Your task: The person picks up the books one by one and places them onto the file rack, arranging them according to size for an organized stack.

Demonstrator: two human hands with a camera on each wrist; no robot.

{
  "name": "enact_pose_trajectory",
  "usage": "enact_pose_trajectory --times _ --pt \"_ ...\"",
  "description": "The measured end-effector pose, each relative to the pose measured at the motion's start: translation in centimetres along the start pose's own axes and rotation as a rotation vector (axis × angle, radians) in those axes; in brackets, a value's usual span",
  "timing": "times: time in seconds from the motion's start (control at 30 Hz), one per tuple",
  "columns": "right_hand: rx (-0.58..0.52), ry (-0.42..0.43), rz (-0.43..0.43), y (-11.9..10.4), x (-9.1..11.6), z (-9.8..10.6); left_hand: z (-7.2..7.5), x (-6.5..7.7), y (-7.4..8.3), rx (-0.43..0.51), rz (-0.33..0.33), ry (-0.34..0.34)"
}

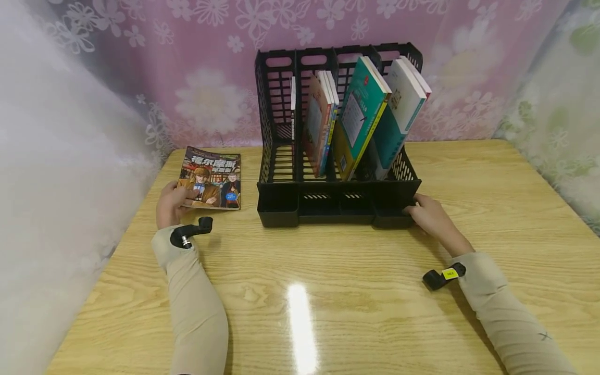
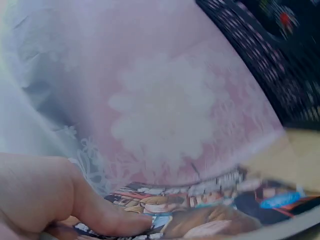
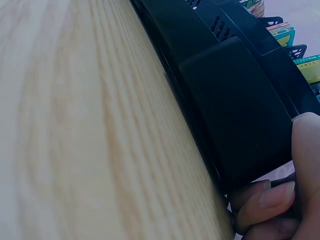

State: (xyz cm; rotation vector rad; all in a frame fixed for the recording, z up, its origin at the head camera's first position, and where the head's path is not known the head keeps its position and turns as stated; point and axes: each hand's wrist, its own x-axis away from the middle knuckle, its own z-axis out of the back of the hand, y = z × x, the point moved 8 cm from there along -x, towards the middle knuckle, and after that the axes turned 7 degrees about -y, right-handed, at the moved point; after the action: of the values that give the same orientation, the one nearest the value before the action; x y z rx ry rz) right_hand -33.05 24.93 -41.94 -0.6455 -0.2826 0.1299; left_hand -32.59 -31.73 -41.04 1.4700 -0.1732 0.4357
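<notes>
My left hand grips the left edge of a thin illustrated book, its thumb lying across the cover. In the left wrist view the thumb presses on the cover picture, and the fingers beneath are mostly hidden. My right hand holds the front right corner of a black desktop book rack. In the right wrist view its thumb is on top of the corner tray, with curled fingers at the side and below.
Inside the rack's slots stand a thin book, several reddish-spined books, a tall green book and white-and-teal books. A wooden table lies underneath, and a pink flowered curtain hangs behind.
</notes>
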Motion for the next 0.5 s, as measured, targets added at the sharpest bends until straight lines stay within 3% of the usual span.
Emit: enact_pose_trajectory --times 0.2,0.5 --pt "-0.003 -0.001 -0.001 0.2 0.0 -0.2 -0.1 0.5 1.7 0.292 -0.121 -0.024" --pt "-0.004 -0.005 -0.002 0.1 0.0 0.2 0.2 1.1 3.3 0.466 -0.264 0.097"
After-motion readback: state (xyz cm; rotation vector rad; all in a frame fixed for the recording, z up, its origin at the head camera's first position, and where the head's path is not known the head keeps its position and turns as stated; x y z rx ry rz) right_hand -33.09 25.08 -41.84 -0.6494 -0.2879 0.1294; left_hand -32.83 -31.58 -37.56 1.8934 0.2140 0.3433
